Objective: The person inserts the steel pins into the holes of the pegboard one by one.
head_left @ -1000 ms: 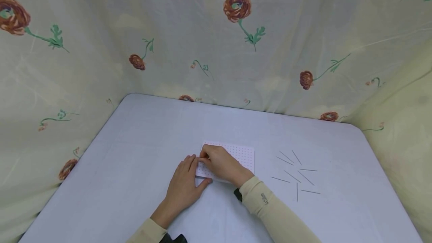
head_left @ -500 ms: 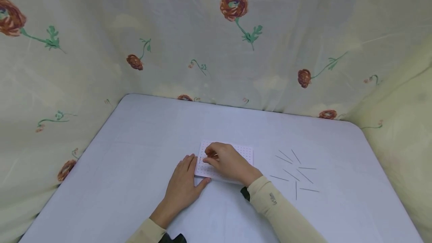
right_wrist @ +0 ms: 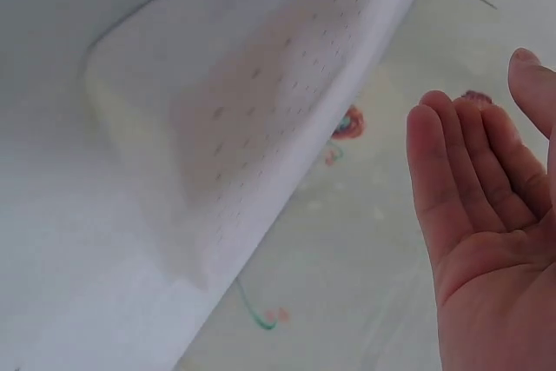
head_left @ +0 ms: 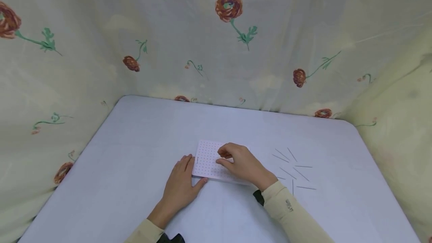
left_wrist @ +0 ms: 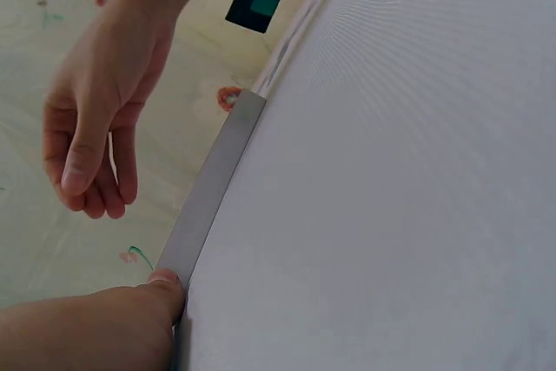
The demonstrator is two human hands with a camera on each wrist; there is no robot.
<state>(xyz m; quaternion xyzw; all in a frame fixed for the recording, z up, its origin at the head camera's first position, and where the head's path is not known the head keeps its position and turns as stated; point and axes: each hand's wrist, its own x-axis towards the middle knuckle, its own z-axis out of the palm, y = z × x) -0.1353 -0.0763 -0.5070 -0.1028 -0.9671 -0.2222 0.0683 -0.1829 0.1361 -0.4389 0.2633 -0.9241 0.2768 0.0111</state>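
A white board (head_left: 210, 160) dotted with small holes lies flat on the table. One thin pin (head_left: 197, 159) stands in it near its left edge. My left hand (head_left: 193, 170) rests flat on the table beside the board, thumb (left_wrist: 165, 288) touching the board's edge (left_wrist: 217, 180). My right hand (head_left: 225, 157) hovers over the board's right half, its fingers (right_wrist: 460, 171) relaxed and loosely curled, holding nothing. Several loose thin pins (head_left: 294, 168) lie scattered on the table right of the board.
The pale table (head_left: 135, 141) has rounded far corners. A floral cloth (head_left: 216, 40) hangs close round its back and both sides. Cream sleeves cover both forearms.
My right hand has drawn back to the right from the board's left edge, uncovering the pin that stands there. The left hand has stayed in place.
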